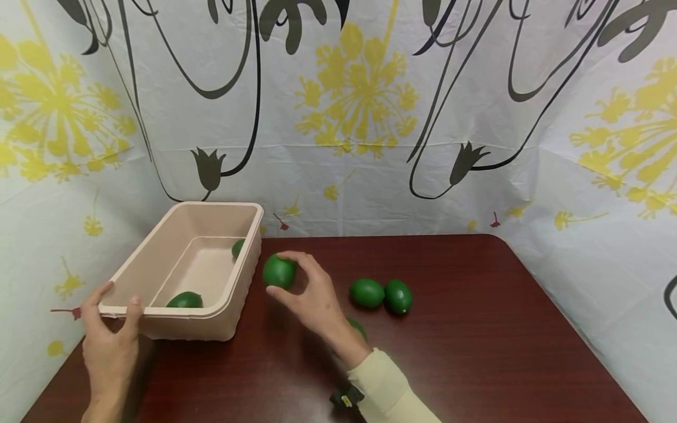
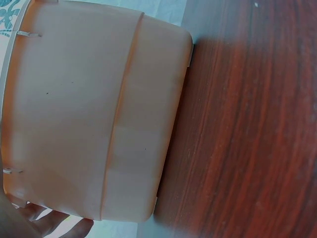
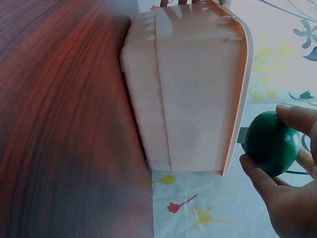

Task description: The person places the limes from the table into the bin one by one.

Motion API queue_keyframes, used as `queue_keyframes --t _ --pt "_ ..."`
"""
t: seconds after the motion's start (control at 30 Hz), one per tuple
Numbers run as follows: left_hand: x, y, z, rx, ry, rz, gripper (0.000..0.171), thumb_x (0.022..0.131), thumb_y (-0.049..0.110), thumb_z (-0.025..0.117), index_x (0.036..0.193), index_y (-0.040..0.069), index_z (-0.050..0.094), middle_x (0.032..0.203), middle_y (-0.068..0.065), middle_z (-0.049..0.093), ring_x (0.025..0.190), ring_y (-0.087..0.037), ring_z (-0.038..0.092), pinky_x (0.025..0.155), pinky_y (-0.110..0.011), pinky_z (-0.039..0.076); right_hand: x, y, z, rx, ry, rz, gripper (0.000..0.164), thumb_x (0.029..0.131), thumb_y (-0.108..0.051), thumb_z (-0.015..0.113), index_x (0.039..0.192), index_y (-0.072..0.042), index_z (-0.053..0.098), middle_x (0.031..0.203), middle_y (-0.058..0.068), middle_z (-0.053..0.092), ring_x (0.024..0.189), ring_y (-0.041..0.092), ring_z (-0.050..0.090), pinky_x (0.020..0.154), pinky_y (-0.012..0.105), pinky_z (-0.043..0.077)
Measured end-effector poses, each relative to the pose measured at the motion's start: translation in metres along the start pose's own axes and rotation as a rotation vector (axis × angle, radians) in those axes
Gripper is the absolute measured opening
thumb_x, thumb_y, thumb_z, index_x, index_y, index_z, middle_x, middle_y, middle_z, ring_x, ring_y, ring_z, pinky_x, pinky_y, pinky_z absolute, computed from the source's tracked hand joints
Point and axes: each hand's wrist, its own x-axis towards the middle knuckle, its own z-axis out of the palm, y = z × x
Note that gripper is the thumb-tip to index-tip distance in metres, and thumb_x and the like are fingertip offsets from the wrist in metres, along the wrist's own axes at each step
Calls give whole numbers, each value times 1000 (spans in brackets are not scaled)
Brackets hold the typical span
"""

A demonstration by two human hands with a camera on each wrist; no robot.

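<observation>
My right hand (image 1: 317,296) pinches a green lime (image 1: 278,271) between thumb and fingers, just right of a beige plastic bin (image 1: 245,276). In the right wrist view the held lime (image 3: 270,144) appears beside the bin's rim, with fingers around it. My left hand (image 1: 111,346) grips the bin's near left corner, thumb and fingers over the rim. Inside the bin lie a lime (image 1: 185,300) near the front wall and another lime (image 1: 237,249) by the right wall, partly hidden by it. The left wrist view shows the bin's outer wall (image 2: 74,109) and some fingertips (image 2: 79,229).
Right of my right hand, two limes (image 1: 367,293) lie side by side on the dark red wooden table (image 1: 476,352). Another lime (image 1: 357,327) is mostly hidden behind my right wrist. A patterned white cloth (image 1: 338,194) hangs behind the table and along both sides.
</observation>
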Motion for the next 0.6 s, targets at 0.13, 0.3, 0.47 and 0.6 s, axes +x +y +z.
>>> queue_keyframes --t 0.13,0.3,0.47,0.6 --pt "0 0 0 5 5 5 64 98 45 60 158 47 34 170 -5 36 148 -49 39 118 -62 25 1 -3 3 14 -2 -12 57 84 -21 88 136 -27 64 133 -4 66 114 14 64 98 40 55" --pt "0 0 1 2 6 6 64 99 45 60 157 47 34 170 -3 35 151 -46 37 121 -60 24 2 -6 5 20 -10 -25 57 84 -22 88 136 -26 64 132 -4 66 113 12 64 96 34 54" --pt "0 0 2 -4 10 9 64 98 44 60 157 47 35 170 -1 36 151 -45 38 121 -59 24 2 -10 7 49 -29 -31 57 86 -22 87 138 -26 63 133 -5 65 113 13 63 97 35 55" --pt "0 0 2 -3 10 10 64 98 45 60 157 48 35 170 1 35 151 -44 37 122 -58 24 1 -12 10 72 -48 -27 58 86 -21 86 139 -27 62 132 -3 64 113 12 62 97 35 56"
